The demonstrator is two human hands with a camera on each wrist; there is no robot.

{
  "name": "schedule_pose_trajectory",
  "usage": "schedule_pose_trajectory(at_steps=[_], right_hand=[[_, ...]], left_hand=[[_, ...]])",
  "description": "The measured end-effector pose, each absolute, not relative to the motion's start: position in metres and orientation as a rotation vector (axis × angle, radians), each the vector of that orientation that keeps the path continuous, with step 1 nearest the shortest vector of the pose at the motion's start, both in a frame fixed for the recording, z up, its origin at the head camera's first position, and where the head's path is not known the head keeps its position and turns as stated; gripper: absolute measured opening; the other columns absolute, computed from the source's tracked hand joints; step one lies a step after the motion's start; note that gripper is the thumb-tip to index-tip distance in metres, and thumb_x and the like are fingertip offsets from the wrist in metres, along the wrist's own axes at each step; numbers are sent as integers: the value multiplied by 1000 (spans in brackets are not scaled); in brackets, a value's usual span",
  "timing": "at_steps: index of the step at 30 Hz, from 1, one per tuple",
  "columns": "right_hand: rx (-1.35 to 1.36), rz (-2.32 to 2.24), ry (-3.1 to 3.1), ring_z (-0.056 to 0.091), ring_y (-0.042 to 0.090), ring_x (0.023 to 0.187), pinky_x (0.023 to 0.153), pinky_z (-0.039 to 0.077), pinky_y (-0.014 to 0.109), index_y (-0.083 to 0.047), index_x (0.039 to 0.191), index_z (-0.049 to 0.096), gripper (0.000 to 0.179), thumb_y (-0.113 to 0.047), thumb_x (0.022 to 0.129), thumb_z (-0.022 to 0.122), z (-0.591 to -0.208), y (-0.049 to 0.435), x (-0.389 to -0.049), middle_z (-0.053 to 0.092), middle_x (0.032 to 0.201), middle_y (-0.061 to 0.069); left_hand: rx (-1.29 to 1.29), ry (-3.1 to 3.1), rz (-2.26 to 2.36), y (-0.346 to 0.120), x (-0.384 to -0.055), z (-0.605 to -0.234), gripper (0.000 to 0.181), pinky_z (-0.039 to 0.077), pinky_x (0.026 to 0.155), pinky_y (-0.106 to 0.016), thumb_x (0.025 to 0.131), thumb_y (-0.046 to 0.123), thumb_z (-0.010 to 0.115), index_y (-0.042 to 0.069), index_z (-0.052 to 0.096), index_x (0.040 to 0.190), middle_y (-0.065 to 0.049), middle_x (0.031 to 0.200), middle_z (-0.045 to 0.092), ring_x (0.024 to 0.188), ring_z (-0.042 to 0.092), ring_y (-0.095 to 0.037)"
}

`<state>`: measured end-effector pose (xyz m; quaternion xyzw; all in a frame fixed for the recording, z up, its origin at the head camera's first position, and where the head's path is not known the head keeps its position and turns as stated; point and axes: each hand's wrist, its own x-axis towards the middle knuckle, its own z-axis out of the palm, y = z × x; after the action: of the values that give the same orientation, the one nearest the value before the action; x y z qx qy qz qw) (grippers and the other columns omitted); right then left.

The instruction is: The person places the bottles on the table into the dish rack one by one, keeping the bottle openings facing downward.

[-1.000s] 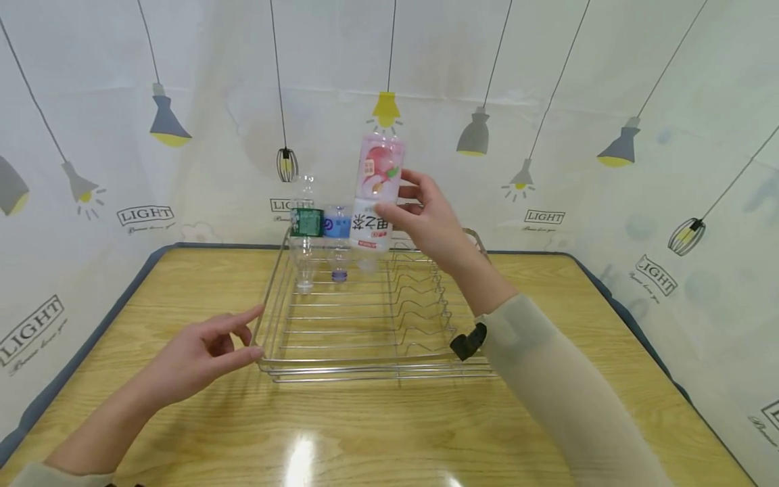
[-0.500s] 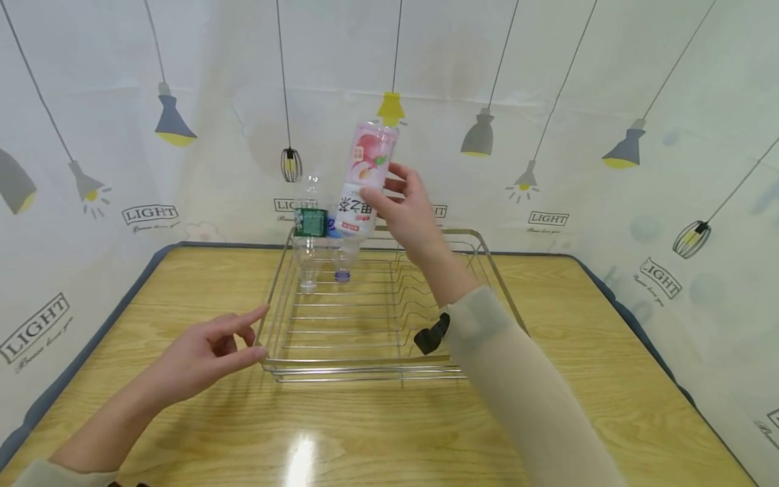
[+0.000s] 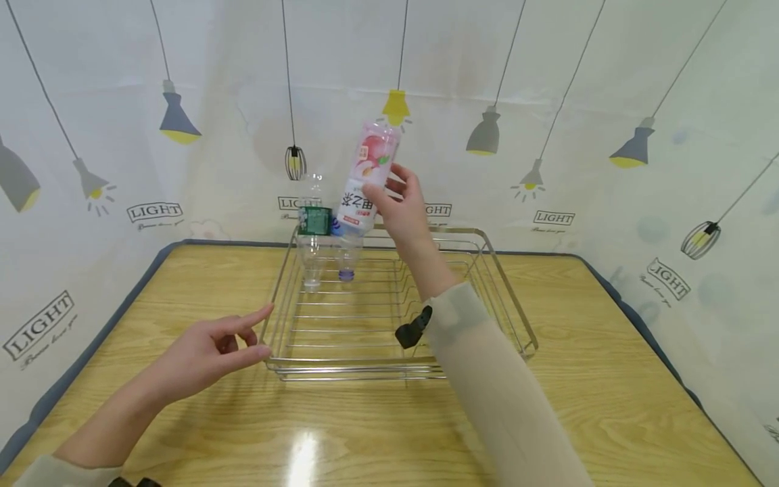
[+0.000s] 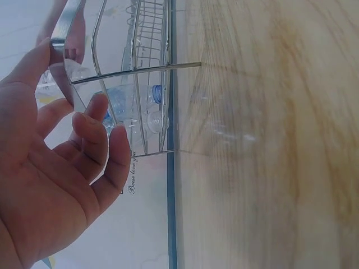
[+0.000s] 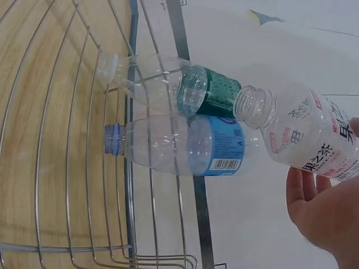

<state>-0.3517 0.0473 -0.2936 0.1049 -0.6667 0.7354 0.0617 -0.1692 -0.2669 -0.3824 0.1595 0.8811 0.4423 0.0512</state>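
Observation:
My right hand point(image 3: 404, 213) grips a plastic drink bottle point(image 3: 370, 177) with a pink peach label around its middle. The bottle is upside down and tilted, its uncapped neck point(image 5: 255, 106) pointing down. Behind it, two clear bottles stand inverted in the back left of a wire dish rack point(image 3: 347, 360): one with a green label point(image 3: 314, 221), the other with a blue label point(image 5: 224, 147) and a purple-blue neck ring. At the rack's near left corner, my left hand point(image 3: 203, 355) touches the rim with the tips of thumb and index finger; its other fingers are loosely bent.
The rack stands on a wooden table point(image 3: 231, 433), with wavy wire dividers point(image 3: 462, 270) along its right part. A pale lamp-print sheet point(image 3: 548, 54) hangs behind and beside the table. A black strap device point(image 3: 414, 328) sits on the right wrist.
My right hand has moved left with the peach bottle and tilted it, so that it now overlaps the blue-labelled bottle. The left hand keeps its place at the rack corner.

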Motion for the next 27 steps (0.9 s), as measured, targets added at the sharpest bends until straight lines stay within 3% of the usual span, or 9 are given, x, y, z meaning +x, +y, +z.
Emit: schedule_pose_trajectory(at_steps=[18,27], right_hand=[[284,2203,-2092,63,28,129,109,55,42,-23,165,43,74,-18,101,79,-320,61,-367,56,149,11],[288,2175,-2140,63,35,135,111,56,52,-31,170,36,77,-10,106,72,-332,69,-370,54,153,16]], left_hand=[[474,2691,1325,-266,-169,-381,67,44,58,-30,104,32,79,23,52,165,-5,102,69,68,50,-13],[468,2704,1305,-265,-168,-383,67,45,58,-30,104,33,78,22,52,165,-4,102,69,68,50,-12]])
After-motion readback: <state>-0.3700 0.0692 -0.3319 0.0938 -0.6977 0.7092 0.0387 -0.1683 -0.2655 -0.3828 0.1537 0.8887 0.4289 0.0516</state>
